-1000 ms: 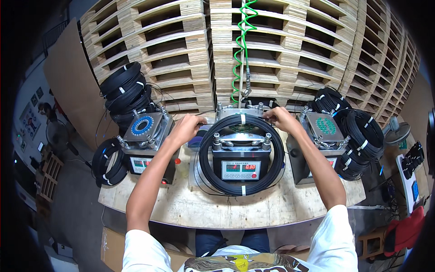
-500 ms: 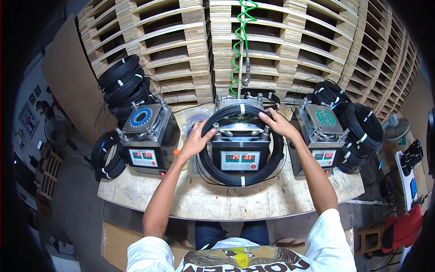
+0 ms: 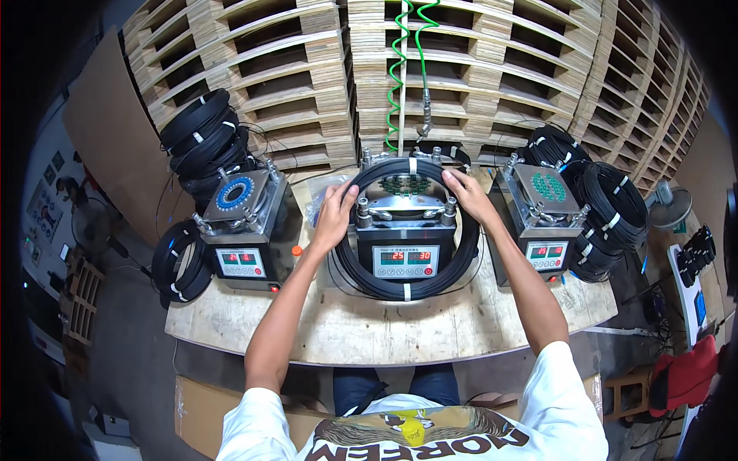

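A coil of black cable (image 3: 446, 284), banded with white tape at top and bottom, is held up in front of the middle machine. My left hand (image 3: 335, 215) is closed around its left upper side. On the opposite side my right hand (image 3: 469, 196) grips the rim, thumb laid over the cable. Through the ring show the middle machine's metal top with green connectors, and its control panel (image 3: 405, 261) with lit red digits. The ring hides parts of the machine's edges. Whether the coil touches the machine or bench, I cannot tell.
Similar machines stand at left, with a blue connector ring (image 3: 234, 193), and at right, with green connectors (image 3: 549, 192). Black cable coils (image 3: 196, 127) are piled beside both. An orange cap (image 3: 297, 250) is near my left forearm. A green spiral air hose (image 3: 396, 84) hangs before stacked pallets (image 3: 292, 61).
The coil and both hands have moved slightly farther from me, up in the picture. More green connectors show through the ring. The view has shifted a little. Both hands keep hold.
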Tool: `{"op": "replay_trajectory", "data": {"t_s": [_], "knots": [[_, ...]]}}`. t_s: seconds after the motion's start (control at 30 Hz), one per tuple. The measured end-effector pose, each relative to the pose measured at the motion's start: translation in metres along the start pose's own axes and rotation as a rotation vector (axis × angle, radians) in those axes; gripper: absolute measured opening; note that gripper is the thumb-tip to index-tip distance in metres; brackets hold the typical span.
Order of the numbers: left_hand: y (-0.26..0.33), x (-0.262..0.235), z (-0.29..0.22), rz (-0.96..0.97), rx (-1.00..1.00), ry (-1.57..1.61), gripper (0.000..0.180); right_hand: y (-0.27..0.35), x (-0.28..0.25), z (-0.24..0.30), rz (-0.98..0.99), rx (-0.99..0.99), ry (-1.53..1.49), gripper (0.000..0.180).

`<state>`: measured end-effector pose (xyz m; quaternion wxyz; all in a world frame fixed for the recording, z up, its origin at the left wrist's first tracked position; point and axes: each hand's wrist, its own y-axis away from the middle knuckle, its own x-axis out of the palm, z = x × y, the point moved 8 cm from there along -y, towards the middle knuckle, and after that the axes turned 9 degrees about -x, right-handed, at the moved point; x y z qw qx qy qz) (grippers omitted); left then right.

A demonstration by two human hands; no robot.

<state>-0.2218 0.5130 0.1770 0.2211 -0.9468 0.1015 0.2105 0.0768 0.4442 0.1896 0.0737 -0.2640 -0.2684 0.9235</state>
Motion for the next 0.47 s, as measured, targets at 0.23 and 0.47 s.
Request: {"op": "replay_trajectory", "data": {"t_s": [0.23,0.47], "knots": [[-0.008,-0.038,-0.077,-0.028,0.081,-0.077,0.063,-0.019,-0.033,0.061,-0.073,-0.047,0.075,0.053],[0.103,-0.036,-0.055,0.090,-0.156,-0.052,0.061,0.097,-0.003,0.077,0.058,0.294,0.132,0.052]]}}
